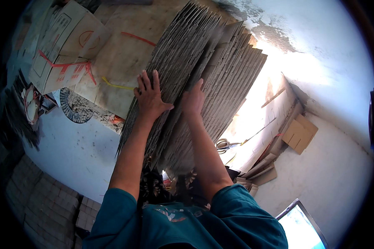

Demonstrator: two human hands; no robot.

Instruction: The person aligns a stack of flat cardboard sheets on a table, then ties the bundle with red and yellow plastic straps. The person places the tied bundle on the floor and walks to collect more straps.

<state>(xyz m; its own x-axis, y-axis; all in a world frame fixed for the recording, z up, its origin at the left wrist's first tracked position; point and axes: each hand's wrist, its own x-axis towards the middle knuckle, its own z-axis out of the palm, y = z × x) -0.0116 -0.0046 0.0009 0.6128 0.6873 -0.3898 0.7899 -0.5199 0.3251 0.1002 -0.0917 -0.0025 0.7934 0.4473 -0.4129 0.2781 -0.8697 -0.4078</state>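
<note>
A large stack of thin brown-grey cardboard sheets point(232, 70) stands on edge in front of me, with a dark gap running down its middle. My left hand point(151, 96) lies on the sheets left of the gap, fingers spread and thumb reaching toward the gap. At the right side of the gap, my right hand point(194, 97) is closed over the sheet edges. One of its fingers points away from me, while the others curl down and are partly hidden. Both forearms reach over the near end of the stack.
Left of the stack stands a cardboard box point(72, 37) with red strapping, near a yellow strap point(116, 85). Scissors point(223, 145) lie on the bright surface to the right. Farther right are a folded cardboard piece point(300, 133) and a lit screen point(302, 228).
</note>
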